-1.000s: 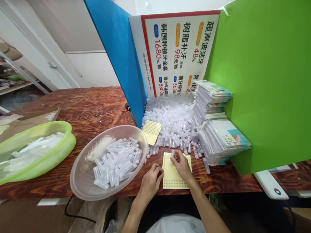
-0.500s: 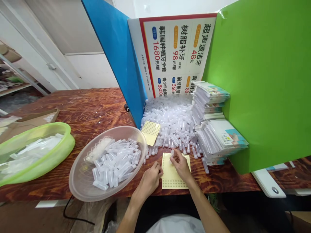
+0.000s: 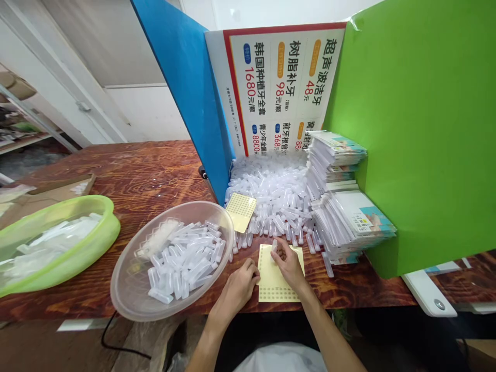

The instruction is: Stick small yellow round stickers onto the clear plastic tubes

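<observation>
My right hand (image 3: pixel 287 264) rests on a yellow sticker sheet (image 3: pixel 276 283) at the table's front edge, its fingers pinched round a small clear plastic tube (image 3: pixel 275 245) held upright. My left hand (image 3: pixel 238 288) lies curled at the sheet's left edge, fingertips touching the sheet; I cannot make out anything in it. A clear round bowl (image 3: pixel 127 289) holding several clear tubes sits just left of my left hand. Behind the sheet lies a big heap of the same clear tubes (image 3: pixel 275 186).
A second yellow sticker sheet (image 3: pixel 241 211) leans on the heap. Stacks of printed cards (image 3: pixel 349 217) stand at the right. Blue (image 3: pixel 186 77), printed and green (image 3: pixel 418 129) boards wall the work spot. A green bowl (image 3: pixel 89 243) with tubes sits far left on the wooden table (image 3: pixel 147 175).
My left hand has slid slightly right and up to the sheet's left edge. The right hand keeps the tube in about the same place.
</observation>
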Demonstrator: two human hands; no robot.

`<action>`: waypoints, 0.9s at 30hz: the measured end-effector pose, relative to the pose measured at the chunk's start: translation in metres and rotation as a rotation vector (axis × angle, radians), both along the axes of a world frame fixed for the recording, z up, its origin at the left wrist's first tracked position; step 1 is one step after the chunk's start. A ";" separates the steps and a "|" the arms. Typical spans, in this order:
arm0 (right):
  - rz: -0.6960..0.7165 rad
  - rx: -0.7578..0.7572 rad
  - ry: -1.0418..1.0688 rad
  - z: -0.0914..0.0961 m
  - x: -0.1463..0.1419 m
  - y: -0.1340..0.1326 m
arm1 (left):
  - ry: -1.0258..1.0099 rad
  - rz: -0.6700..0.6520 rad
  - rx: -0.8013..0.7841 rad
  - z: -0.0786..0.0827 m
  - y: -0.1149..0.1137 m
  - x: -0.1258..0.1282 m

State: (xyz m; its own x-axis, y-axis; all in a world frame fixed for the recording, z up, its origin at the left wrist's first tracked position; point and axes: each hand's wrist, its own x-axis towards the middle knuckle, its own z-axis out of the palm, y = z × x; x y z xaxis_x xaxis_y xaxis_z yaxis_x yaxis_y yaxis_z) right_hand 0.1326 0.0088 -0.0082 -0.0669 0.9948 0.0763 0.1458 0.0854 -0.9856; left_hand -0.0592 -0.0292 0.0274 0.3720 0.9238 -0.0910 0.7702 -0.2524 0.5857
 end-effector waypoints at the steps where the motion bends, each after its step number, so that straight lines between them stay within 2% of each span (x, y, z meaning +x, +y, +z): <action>1: -0.001 0.002 0.004 0.000 0.000 0.000 | 0.003 -0.003 0.002 0.001 0.000 0.001; 7: -0.038 0.011 0.078 -0.001 0.000 -0.001 | -0.002 -0.074 0.034 0.005 0.000 -0.002; 11: -0.066 0.002 0.121 -0.004 0.000 -0.001 | -0.147 -0.035 0.013 0.010 0.000 -0.011; 15: -0.081 -0.036 0.338 -0.007 0.001 0.002 | -0.376 0.076 0.016 0.019 0.001 -0.007; 19: -0.058 -0.099 0.616 -0.006 0.004 0.006 | -0.561 0.154 0.038 0.022 0.004 0.019; 23: -0.015 -0.204 0.817 -0.001 0.007 0.008 | -0.691 0.246 0.063 0.009 0.016 0.050; 27: -0.052 -0.259 0.894 -0.001 0.010 0.010 | -0.844 0.345 0.064 -0.012 0.030 0.067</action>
State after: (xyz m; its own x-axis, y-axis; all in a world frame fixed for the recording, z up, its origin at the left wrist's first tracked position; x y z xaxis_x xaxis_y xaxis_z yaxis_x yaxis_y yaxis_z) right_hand 0.1429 0.0184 -0.0093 -0.0453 0.9882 -0.1464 -0.6791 -0.1379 -0.7209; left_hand 0.0079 0.0009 0.0153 -0.0059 0.9900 0.1406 0.1316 -0.1386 0.9816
